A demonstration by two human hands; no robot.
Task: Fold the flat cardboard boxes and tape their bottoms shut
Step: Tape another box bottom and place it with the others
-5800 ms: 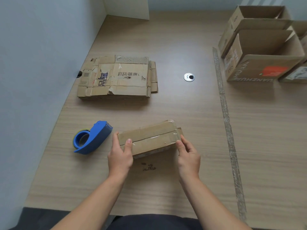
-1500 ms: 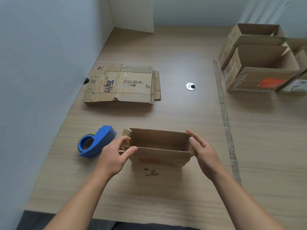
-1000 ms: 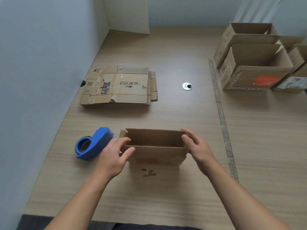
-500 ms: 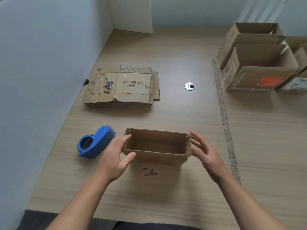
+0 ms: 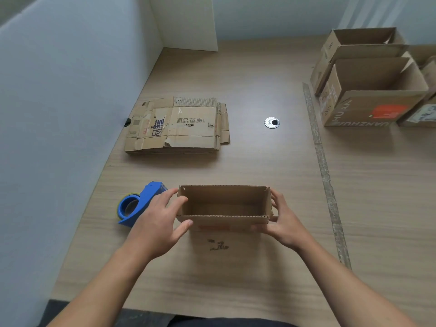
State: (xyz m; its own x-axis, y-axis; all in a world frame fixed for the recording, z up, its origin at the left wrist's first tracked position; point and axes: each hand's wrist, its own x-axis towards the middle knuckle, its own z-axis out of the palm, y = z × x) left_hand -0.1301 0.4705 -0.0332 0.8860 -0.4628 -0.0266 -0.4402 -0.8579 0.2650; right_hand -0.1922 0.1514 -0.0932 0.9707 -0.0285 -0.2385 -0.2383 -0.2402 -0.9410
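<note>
A small folded cardboard box (image 5: 224, 221) stands upright on the table in front of me, its mouth facing up and its inside bare. My left hand (image 5: 158, 223) is at the box's left end with its fingers spread, the fingertips touching the wall. My right hand (image 5: 283, 223) grips the right end, thumb on the front wall and fingers around the side. A blue tape dispenser (image 5: 139, 204) lies just left of my left hand. A stack of flat cardboard boxes (image 5: 179, 126) lies further back on the left.
Several folded open boxes (image 5: 375, 90) stand at the back right, beyond a strip of tape (image 5: 323, 166) running along the table. A round metal grommet (image 5: 271, 122) sits mid-table. A white wall (image 5: 59, 114) borders the left side, and the table's front edge (image 5: 165, 311) is near me.
The box, earlier lying with its taped bottom up, now stands mouth up. Over the last second my hands shifted along its ends; my right hand closed onto the right end.
</note>
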